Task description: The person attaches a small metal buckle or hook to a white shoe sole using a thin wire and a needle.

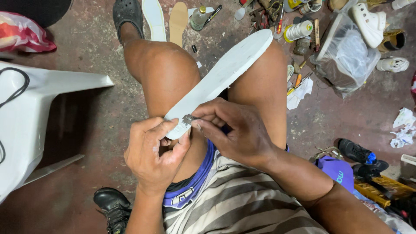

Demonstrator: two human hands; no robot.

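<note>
A long white shoe insole (225, 71) lies slanted across my bare knees, its far end up at the right. My left hand (154, 151) grips the near end of the insole from below, thumb pressed on its edge. My right hand (236, 130) pinches a small metal blade (189, 118) between thumb and fingers, and the blade touches the insole's near edge beside my left thumb.
A white plastic chair (34, 104) stands at the left. Two more insoles (167, 19) lie on the floor ahead, beside a foot in a black clog (127, 13). A thread spool (299, 30), tools, a plastic bag (346, 56) and white shoes (370, 21) clutter the upper right. Black shoes (357, 152) sit lower right.
</note>
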